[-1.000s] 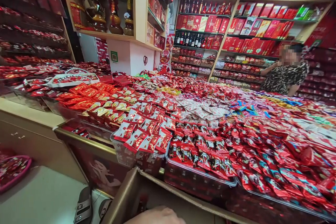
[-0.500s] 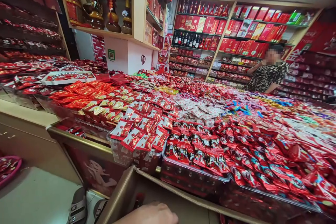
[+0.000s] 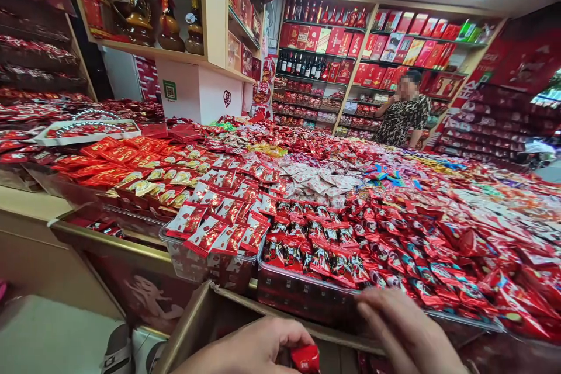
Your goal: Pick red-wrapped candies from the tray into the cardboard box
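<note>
Your left hand (image 3: pixel 249 350) is pinching a small red packet (image 3: pixel 305 358) over the cardboard box (image 3: pixel 193 321); your right hand (image 3: pixel 405 333) is hovering empty, fingers spread, nearer the tray (image 3: pixel 307 298).

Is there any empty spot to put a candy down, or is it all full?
The big display table is crowded: red-wrapped candies cover it edge to edge. Bare room shows only inside the brown cardboard box at the near edge, beside the left hand pinching a small red packet, and on the pale counter far left.
</note>
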A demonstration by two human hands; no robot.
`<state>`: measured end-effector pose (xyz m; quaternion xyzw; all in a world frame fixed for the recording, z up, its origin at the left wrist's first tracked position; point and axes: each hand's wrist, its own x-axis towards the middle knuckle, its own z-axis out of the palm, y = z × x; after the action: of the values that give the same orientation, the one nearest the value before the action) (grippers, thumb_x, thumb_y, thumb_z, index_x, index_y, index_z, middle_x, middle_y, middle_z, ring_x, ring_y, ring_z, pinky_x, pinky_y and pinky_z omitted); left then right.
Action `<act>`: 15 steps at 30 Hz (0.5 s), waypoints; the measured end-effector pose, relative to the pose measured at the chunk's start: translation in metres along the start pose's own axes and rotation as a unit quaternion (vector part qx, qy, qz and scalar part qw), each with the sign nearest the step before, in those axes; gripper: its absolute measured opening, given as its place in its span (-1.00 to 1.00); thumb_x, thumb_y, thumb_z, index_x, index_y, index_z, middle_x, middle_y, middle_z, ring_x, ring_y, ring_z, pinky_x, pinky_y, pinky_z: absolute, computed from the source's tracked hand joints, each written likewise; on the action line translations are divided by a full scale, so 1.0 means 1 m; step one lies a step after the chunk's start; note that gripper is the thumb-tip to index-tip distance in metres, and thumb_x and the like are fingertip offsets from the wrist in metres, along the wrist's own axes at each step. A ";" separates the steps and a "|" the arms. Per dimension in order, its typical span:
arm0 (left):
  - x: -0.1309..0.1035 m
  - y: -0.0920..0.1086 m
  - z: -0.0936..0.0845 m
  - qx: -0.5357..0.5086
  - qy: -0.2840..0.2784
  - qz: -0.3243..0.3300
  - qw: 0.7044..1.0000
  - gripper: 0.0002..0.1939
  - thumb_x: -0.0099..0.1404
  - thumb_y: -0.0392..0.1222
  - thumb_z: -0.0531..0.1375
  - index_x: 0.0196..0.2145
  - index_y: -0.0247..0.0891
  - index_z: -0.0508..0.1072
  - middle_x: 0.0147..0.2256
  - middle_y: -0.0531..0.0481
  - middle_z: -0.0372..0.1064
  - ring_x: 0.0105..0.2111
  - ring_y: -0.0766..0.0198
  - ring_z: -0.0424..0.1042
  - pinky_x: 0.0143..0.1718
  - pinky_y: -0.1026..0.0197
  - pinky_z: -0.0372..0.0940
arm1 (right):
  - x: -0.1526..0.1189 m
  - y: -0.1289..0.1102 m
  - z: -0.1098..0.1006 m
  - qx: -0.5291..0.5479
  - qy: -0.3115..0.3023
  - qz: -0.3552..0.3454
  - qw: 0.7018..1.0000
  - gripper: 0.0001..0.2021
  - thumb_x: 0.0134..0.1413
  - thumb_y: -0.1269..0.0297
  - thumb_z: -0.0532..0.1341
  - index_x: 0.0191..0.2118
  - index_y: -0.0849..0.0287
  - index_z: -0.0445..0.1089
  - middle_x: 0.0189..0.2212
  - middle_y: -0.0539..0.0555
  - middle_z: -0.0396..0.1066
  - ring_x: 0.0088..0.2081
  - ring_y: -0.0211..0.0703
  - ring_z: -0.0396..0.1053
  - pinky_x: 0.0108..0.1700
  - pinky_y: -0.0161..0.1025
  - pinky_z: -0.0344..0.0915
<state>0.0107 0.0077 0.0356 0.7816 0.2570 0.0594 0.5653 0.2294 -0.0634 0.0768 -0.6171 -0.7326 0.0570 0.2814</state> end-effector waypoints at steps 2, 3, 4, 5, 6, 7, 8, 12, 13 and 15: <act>0.002 -0.004 0.002 0.010 0.034 -0.013 0.999 -0.72 0.02 -0.25 0.18 -0.24 -0.21 0.41 -0.43 0.12 0.35 -0.46 0.38 0.25 -0.47 0.42 0.13 | 0.015 0.010 -0.010 -0.105 0.079 -0.030 0.991 -0.71 0.05 0.17 0.07 -0.12 0.15 0.33 -0.19 0.14 0.42 -0.18 -0.04 0.30 -0.17 -0.08 0.29; 0.004 -0.007 0.002 0.021 0.042 -0.014 0.999 -0.72 0.01 -0.23 0.19 -0.24 -0.21 0.40 -0.43 0.12 0.34 -0.46 0.37 0.25 -0.47 0.42 0.13 | 0.021 0.014 -0.012 -0.145 0.089 -0.038 0.985 -0.66 0.04 0.15 0.09 -0.09 0.18 0.31 -0.17 0.16 0.42 -0.19 -0.02 0.29 -0.17 -0.05 0.28; 0.005 -0.009 0.003 0.034 0.045 -0.010 0.998 -0.73 0.02 -0.21 0.19 -0.25 -0.21 0.40 -0.43 0.12 0.35 -0.46 0.36 0.25 -0.48 0.42 0.13 | 0.027 0.018 -0.011 -0.175 0.087 -0.041 0.980 -0.64 0.02 0.14 0.10 -0.09 0.23 0.32 -0.20 0.18 0.43 -0.22 -0.01 0.28 -0.20 -0.04 0.29; 0.006 -0.010 0.003 0.045 0.047 -0.003 0.998 -0.74 0.02 -0.21 0.19 -0.26 -0.21 0.40 -0.42 0.11 0.35 -0.45 0.36 0.26 -0.47 0.41 0.14 | 0.031 0.021 -0.009 -0.196 0.078 -0.042 0.977 -0.63 0.02 0.13 0.11 -0.11 0.26 0.33 -0.25 0.18 0.46 -0.26 -0.01 0.28 -0.24 -0.04 0.29; 0.007 -0.012 0.003 0.054 0.047 0.004 0.997 -0.74 0.03 -0.20 0.19 -0.25 -0.21 0.40 -0.41 0.10 0.36 -0.44 0.35 0.28 -0.46 0.41 0.15 | 0.033 0.023 -0.006 -0.211 0.071 -0.043 0.974 -0.63 0.01 0.12 0.11 -0.13 0.27 0.34 -0.30 0.16 0.47 -0.31 -0.02 0.28 -0.28 -0.05 0.29; 0.007 -0.013 0.003 0.062 0.046 0.010 0.997 -0.75 0.04 -0.20 0.18 -0.25 -0.20 0.41 -0.40 0.10 0.38 -0.43 0.34 0.29 -0.45 0.41 0.16 | 0.035 0.025 -0.003 -0.223 0.069 -0.043 0.972 -0.64 0.01 0.11 0.11 -0.15 0.27 0.35 -0.35 0.15 0.48 -0.34 -0.02 0.28 -0.30 -0.05 0.28; 0.007 -0.014 0.003 0.068 0.046 0.015 0.997 -0.75 0.05 -0.21 0.17 -0.24 -0.20 0.40 -0.39 0.09 0.38 -0.42 0.34 0.31 -0.44 0.40 0.16 | 0.035 0.026 0.001 -0.230 0.070 -0.044 0.970 -0.65 0.01 0.11 0.12 -0.16 0.25 0.36 -0.36 0.14 0.48 -0.34 -0.02 0.27 -0.31 -0.06 0.28; 0.007 -0.015 0.002 0.085 0.038 0.028 0.995 -0.73 0.06 -0.21 0.17 -0.22 -0.18 0.40 -0.36 0.09 0.40 -0.40 0.33 0.33 -0.42 0.40 0.18 | 0.034 0.023 0.009 -0.237 0.091 -0.057 0.966 -0.70 0.03 0.14 0.10 -0.18 0.21 0.36 -0.30 0.14 0.47 -0.29 -0.03 0.28 -0.25 -0.08 0.25; 0.006 -0.016 0.002 0.089 0.038 0.029 0.995 -0.73 0.07 -0.21 0.17 -0.21 -0.17 0.40 -0.36 0.09 0.40 -0.40 0.33 0.33 -0.41 0.40 0.18 | 0.034 0.022 0.010 -0.236 0.090 -0.057 0.966 -0.71 0.04 0.14 0.09 -0.20 0.21 0.37 -0.31 0.15 0.46 -0.29 -0.03 0.29 -0.25 -0.09 0.24; 0.006 -0.016 0.001 0.093 0.038 0.032 0.994 -0.73 0.07 -0.20 0.17 -0.20 -0.17 0.39 -0.35 0.09 0.40 -0.40 0.33 0.32 -0.41 0.40 0.18 | 0.034 0.020 0.010 -0.233 0.082 -0.051 0.968 -0.71 0.06 0.14 0.07 -0.22 0.21 0.38 -0.32 0.15 0.46 -0.30 -0.04 0.29 -0.25 -0.09 0.23</act>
<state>0.0112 0.0137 0.0192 0.8355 0.2578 0.0830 0.4781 0.2392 -0.0237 0.0712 -0.6302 -0.7304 -0.1809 0.1914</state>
